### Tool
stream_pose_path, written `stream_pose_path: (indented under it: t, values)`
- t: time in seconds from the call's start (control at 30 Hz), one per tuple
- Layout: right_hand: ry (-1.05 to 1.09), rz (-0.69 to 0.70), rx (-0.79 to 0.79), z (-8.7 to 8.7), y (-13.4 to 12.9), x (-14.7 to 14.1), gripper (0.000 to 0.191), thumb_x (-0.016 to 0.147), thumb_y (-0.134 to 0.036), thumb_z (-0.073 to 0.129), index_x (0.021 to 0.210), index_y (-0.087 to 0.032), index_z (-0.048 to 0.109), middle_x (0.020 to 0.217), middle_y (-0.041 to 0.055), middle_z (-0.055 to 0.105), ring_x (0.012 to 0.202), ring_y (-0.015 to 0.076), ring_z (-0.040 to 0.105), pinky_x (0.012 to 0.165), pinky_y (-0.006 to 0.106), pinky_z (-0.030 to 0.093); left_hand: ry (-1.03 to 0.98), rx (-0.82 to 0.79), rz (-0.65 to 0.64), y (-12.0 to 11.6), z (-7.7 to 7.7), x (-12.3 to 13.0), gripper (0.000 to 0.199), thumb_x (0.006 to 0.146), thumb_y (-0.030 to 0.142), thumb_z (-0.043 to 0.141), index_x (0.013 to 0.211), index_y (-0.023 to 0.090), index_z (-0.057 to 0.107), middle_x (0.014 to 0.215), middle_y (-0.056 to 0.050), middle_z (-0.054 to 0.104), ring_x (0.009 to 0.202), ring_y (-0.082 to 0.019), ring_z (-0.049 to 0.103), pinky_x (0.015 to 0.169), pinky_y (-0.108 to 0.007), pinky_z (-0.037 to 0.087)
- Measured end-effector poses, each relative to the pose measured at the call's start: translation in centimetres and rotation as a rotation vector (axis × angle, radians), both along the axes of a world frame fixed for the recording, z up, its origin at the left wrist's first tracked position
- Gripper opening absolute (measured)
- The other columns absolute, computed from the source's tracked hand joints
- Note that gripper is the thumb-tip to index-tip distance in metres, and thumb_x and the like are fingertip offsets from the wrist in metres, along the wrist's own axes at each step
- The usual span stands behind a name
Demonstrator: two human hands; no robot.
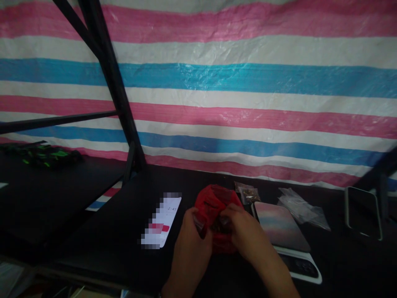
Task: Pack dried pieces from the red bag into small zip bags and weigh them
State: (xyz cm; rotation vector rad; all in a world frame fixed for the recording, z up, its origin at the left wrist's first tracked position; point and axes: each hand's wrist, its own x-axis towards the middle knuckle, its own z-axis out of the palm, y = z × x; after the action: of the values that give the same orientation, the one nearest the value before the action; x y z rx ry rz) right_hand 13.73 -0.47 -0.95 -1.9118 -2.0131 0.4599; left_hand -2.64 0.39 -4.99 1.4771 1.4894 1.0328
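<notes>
Gathering a red translucent bag (217, 219) on a black tabletop (102, 236), head view. Left hand (192, 244) curled closed around its side; right hand (245, 231) narrow, pinching dark contents at its top. Small clear packet (247, 193) of brown bits lies behind, apart from both hands. Phone (161, 221) at left reads 2:41; remaining writing pixelated.
</notes>
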Motion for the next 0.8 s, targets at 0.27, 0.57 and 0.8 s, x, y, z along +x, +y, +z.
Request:
stream_pose_path:
  t: [0.27,0.57,0.8]
  values:
    - [0.168,0.024,-0.024,0.0,0.2,0.4,0.066,0.069,0.012,0.05,0.118,-0.022,0.08,0.124,0.0074,0.075,0.118,0.0224,0.07,0.104,0.032,0.048,-0.324,-0.106,0.122,0.9,0.7,0.7,0.041,0.077,0.01,0.062,0.116,0.021,0.056,0.104,-0.006,0.072,0.097,-0.026,0.074,0.091,-0.042,0.058]
    - [0.318,0.016,-0.011,-1.6,0.2,0.8,0.053,0.076,0.007,0.054,0.116,-0.018,0.079,0.124,0.0087,0.077,0.122,0.0238,0.068,0.108,0.035,0.047,-0.627,-0.217,0.198,1.0,0.1,0.6,0.045,0.074,0.012,0.069,0.117,0.021,0.059,0.104,-0.004,0.072,0.1,-0.025,0.074,0.09,-0.041,0.06]
    - [0.003,-0.096,-0.032,-0.4,0.2,0.0,0.052,0.079,0.008,0.053,0.12,-0.015,0.076,0.127,0.0142,0.074,0.125,0.0324,0.067,0.109,0.044,0.049,-0.483,-0.073,0.224,1.5,-1.3,0.3,0.047,0.072,0.013,0.068,0.118,0.023,0.061,0.105,-0.004,0.071,0.096,-0.024,0.074,0.084,-0.039,0.06]
